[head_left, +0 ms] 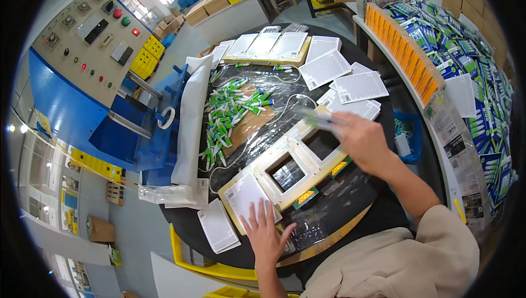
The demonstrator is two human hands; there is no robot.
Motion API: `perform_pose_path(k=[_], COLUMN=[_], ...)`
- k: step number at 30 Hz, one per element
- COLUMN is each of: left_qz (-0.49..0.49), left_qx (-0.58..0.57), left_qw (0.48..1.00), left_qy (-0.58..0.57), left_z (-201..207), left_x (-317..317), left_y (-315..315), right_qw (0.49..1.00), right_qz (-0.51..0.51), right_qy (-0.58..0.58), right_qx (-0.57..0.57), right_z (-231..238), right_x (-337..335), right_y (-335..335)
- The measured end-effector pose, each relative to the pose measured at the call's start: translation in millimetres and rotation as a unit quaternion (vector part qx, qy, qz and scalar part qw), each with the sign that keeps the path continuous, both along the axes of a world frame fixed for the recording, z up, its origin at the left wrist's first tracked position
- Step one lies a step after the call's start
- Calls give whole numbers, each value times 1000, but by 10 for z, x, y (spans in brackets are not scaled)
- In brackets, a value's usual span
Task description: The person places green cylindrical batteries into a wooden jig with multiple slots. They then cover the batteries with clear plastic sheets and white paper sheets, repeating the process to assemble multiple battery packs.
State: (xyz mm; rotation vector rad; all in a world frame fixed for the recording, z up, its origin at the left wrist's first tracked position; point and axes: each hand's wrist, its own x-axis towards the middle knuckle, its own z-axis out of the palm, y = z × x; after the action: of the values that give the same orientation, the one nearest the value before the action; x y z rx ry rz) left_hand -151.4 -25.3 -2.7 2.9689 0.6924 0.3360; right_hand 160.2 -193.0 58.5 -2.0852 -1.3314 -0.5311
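Pressing flat with open fingers, the left hand (267, 236) touches one white card (245, 195); right hand (364, 140) grips one blurred tube (318, 118).

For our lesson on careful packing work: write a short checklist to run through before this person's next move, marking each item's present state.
1. Left hand flat on the white card: ok.
2. Right hand holds something over the tray: blurred, cannot tell what.
3. Both tray windows unfilled: ok.
4. Green-capped tubes in supply on the table: ok.
5. Spare white cards nearby: ok.
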Motion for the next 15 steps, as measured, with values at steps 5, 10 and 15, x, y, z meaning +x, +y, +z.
perform_pose_path(k=[5,10,15], left_qz=[19,-13,21], left_qx=[53,148,93], left_qw=[997,989,978], left_qy=[45,1,-186], left_z=[30,136,803], left_x=[123,36,239], left_y=[133,233,447], right_qw=[879,782,858], right_qz=[24,264,400], right_qy=[443,552,321], right_qx=[173,117,-25], right_z=[298,138,159], right_x=[195,137,-145], right_y=[-567,-783,-246])
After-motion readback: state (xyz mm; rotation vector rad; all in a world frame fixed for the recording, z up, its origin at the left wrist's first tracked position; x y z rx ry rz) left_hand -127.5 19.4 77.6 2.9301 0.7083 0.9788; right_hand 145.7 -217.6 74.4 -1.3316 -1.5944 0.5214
